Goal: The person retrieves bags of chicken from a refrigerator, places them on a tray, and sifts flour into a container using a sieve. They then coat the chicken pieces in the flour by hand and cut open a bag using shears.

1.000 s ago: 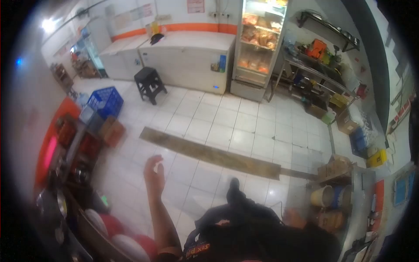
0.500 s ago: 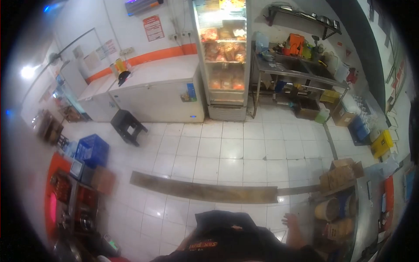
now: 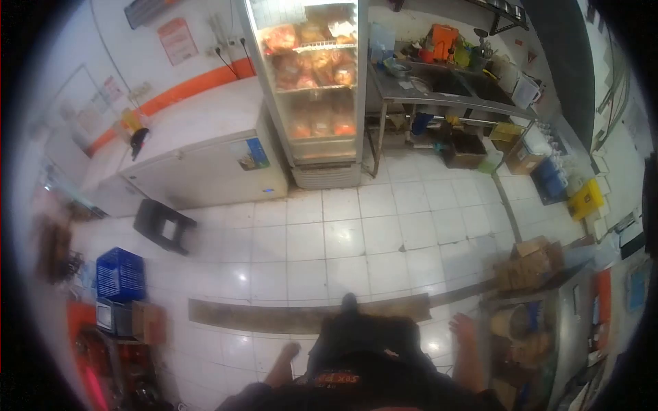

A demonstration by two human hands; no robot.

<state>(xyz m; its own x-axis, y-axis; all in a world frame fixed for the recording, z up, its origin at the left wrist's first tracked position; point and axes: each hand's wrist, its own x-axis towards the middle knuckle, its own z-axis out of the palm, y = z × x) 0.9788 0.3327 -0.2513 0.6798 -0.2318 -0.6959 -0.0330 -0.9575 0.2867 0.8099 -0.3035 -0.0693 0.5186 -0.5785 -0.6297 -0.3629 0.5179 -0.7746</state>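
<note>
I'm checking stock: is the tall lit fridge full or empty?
Not empty: packages show at three levels inside the fridge. Whether it is completely full, I cannot tell.

From the person's head, the wide-angle camera looks forward and down, close above the black shirt with orange lettering [image 3: 336,379], past the bare left hand [image 3: 290,352] and bare right hand [image 3: 463,327], toward the tall, lit, glass-fronted refrigerator [image 3: 314,96] farther off.

left hand [image 3: 291,351] low beside torso [image 3: 367,359], finger pose unclear | left forearm [image 3: 279,371] slanting forward and inward | right hand [image 3: 463,326] slightly farther forward, fingers [image 3: 455,320] spread | right forearm [image 3: 468,363] pointing nearly straight ahead | one foot [image 3: 349,301] ahead of torso
</note>
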